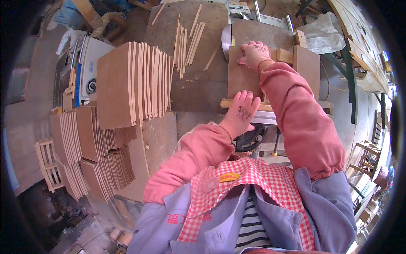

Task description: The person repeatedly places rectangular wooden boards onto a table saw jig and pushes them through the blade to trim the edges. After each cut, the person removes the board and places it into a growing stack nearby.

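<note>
Brown board [243,80], flat, smooth-faced, straight-edged, lying just beside round saw blade [226,38], at right side of counter [198,93]. Right hand [257,56] on its far end, thumb spread wide from bent fingers; whether they grip, can't tell. Left hand [243,112] open across pale wooden strip [226,103] at near edge, fingers stretched out, slightly parted.

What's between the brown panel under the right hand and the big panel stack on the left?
Head view: between brown panel and panel stack, a worktable bearing loose thin wooden strips; the saw blade sits by the panel's far-left corner.
</note>
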Motion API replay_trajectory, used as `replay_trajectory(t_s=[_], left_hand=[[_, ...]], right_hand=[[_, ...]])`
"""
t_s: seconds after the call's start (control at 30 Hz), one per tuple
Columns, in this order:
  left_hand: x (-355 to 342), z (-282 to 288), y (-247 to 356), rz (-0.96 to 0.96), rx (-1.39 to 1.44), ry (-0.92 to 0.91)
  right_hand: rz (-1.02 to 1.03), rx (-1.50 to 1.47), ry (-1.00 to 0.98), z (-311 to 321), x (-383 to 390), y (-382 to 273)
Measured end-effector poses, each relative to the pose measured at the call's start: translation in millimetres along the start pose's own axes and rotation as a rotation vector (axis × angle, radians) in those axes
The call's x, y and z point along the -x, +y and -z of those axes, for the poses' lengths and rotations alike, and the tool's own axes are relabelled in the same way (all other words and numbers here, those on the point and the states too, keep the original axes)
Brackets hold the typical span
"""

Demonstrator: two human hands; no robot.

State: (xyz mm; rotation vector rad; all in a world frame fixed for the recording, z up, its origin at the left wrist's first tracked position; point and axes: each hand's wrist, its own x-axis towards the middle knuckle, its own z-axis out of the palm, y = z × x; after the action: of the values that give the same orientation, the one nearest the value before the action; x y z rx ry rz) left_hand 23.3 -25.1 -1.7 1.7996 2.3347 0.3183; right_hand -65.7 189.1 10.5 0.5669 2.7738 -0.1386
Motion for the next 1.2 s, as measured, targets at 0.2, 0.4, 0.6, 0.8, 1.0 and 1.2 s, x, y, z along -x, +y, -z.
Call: replay_trajectory(t_s=[0.2, 0.4, 0.6, 0.8, 1.0, 1.2], left_hand=[[-21, 1, -14, 0.006, -0.01, 0.0], [-39, 2, -28, 0.01, -0.006, 0.014], [-57, 4, -41, -0.009, 0.019, 0.077], [-72, 8, -52, -0.012, 0.023, 0.125], [-87, 10, -62, -0.011, 0.056, 0.116], [-101, 13, -69, 0.008, 0.071, 0.066]], right_hand=[[-0.014, 0.018, 0.007, 4, -26, 7], [-0.028, 0.025, 0.0, 9, -49, 13], [-0.054, 0.021, -0.015, 18, -68, 17], [-0.074, 0.028, -0.021, 24, -86, 21], [-0.087, 0.033, -0.019, 28, -102, 24], [-0.113, 0.017, -0.04, 32, -114, 28]])
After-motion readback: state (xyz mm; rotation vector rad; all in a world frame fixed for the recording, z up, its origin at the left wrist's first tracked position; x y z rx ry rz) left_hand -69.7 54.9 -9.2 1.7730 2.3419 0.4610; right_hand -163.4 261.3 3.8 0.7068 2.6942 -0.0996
